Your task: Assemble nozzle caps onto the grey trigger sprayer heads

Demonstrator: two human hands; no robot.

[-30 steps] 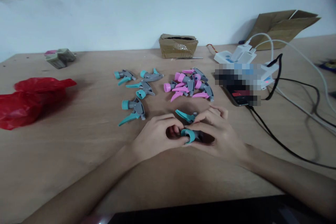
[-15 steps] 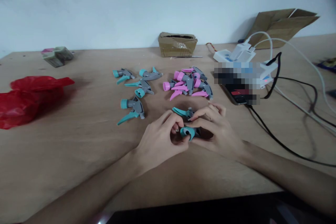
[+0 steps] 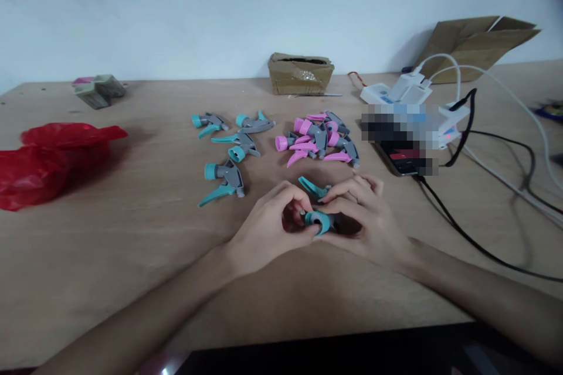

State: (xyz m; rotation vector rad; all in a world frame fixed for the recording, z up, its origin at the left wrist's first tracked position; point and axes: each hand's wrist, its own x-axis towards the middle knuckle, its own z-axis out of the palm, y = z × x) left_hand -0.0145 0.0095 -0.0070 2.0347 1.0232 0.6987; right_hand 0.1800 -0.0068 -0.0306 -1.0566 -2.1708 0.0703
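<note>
Both my hands are on one trigger spray head [image 3: 324, 223], grey with a teal collar whose opening faces me. My left hand [image 3: 271, 228] pinches the collar between thumb and fingers. My right hand [image 3: 367, 217] is closed round the grey body, hiding most of it. A teal trigger lever [image 3: 312, 187] sticks out past my right fingertips, apparently part of the same spray head. Beyond my left hand lie several grey-and-teal spray heads [image 3: 225, 179]. Further back, right of these, is a small pile of grey-and-pink spray heads [image 3: 314, 137].
A red plastic bag [image 3: 65, 155] lies at the left. By the wall stand a small cardboard box [image 3: 301, 77] and a larger carton [image 3: 470, 47]. At the right are a phone [image 3: 402, 158], a power strip [image 3: 376, 94] with white plugs, and loose cables [image 3: 457, 234].
The spray head has turned slightly in my hands, its lever shifting right and tilting. My left fingers have shifted slightly on the collar. The whole view has moved a little.
</note>
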